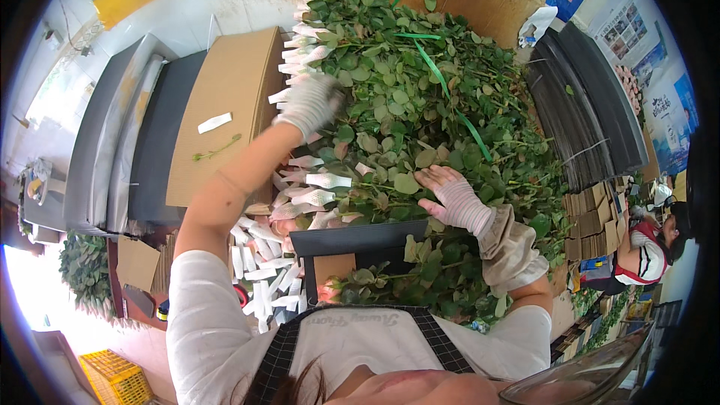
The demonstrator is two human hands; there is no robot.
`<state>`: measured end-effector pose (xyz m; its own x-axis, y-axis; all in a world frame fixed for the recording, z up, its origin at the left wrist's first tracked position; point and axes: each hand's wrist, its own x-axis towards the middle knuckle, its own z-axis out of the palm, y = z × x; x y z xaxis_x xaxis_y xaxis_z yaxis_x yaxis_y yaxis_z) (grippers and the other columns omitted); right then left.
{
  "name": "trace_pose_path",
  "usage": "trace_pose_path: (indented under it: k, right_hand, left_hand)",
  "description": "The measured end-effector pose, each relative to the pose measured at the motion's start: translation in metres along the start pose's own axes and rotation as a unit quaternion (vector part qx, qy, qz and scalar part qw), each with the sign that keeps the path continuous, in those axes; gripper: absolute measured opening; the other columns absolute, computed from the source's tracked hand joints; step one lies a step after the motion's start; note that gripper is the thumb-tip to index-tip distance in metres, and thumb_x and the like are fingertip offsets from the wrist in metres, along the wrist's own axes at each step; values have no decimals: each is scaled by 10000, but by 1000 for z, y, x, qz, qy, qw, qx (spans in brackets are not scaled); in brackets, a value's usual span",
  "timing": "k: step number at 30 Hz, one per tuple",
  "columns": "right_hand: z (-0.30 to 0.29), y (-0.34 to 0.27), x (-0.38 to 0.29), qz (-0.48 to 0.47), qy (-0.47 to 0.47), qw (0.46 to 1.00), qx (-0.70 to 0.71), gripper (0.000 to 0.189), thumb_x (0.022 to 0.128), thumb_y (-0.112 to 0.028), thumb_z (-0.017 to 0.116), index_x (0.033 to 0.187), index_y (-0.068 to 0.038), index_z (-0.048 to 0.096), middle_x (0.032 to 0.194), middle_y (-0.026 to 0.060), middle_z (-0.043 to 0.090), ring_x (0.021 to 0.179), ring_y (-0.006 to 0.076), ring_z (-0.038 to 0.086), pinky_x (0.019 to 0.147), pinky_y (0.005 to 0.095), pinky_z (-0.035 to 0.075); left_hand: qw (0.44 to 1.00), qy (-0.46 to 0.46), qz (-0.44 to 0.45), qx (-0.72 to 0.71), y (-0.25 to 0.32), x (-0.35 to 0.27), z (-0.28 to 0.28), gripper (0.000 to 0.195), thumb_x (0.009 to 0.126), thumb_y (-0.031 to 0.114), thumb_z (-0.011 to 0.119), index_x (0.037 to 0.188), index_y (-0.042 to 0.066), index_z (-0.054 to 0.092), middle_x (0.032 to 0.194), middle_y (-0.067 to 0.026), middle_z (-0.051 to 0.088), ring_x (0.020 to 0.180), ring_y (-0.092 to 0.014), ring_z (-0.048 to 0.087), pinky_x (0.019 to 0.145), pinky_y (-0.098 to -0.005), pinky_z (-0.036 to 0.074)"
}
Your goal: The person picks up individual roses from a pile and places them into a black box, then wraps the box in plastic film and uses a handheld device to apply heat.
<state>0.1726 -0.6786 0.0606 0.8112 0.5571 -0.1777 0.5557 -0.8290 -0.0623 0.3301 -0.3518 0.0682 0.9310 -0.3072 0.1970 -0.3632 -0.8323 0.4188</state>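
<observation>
A deep heap of leafy rose stems point(394, 95) lies before me, the flower ends to the left in white mesh sleeves point(329, 180). My left hand point(312, 104), in a pale knit glove, is blurred over the sleeved ends at the heap's left edge. Whether its fingers hold anything cannot be told. My right hand point(453, 197), in a striped glove with bare fingertips, rests on the leaves with thumb and fingers apart. Nearer my chest, a peach rose point(329, 289) and more foliage lie below a black corrugated board point(360, 238).
Loose white sleeves point(273, 278) are piled at lower left. Cardboard sheets point(225, 124) and black sheets point(169, 140) stand left of the heap. Black sheets point(585, 107) and folded cardboard point(593, 219) border the right. Green straps point(433, 67) cross the leaves. Another person point(641, 247) is at far right.
</observation>
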Motion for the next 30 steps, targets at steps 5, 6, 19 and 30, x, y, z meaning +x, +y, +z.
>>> trace_pose_path:
  k: [5, 6, 19, 30]
  right_hand:
    - [2, -4, 3, -15, 29, 999, -2, 626, 899, -464, 502, 1388, -93, 378, 1367, 151, 457, 1310, 307, 370, 1116, 413, 238]
    - [0, -4, 1, -2, 22, 1000, -1, 627, 896, -464, 506, 1384, -90, 383, 1367, 152, 457, 1313, 307, 365, 1116, 415, 237]
    - [-46, -15, -11, -20, 98, 995, 23, 570, 855, -385, 582, 1321, -75, 477, 1368, 144, 458, 1335, 315, 324, 1099, 438, 253]
    - [-113, -44, 119, -65, 102, 993, -11, 977, 733, -384, 742, 1470, -89, 171, 1486, 173, 278, 1382, 325, 249, 1146, 415, 207]
  left_hand:
    - [978, -1, -194, 83, -81, 10, 31, 396, 856, 377, 572, 1081, 51, 575, 951, -184, 662, 886, -326, 643, 810, -438, 494]
    - [974, -48, -215, 48, -78, 6, 28, 402, 863, 392, 560, 1071, 49, 584, 959, -197, 657, 898, -338, 639, 808, -445, 492]
    - [958, -170, -175, -154, -43, -108, -40, 354, 890, 268, 563, 1085, -22, 614, 958, -130, 675, 782, -210, 631, 728, -324, 490]
    - [672, -291, -224, -643, -20, -123, -54, 243, 897, 155, 601, 1104, 38, 551, 822, -81, 642, 637, -163, 638, 504, -282, 553]
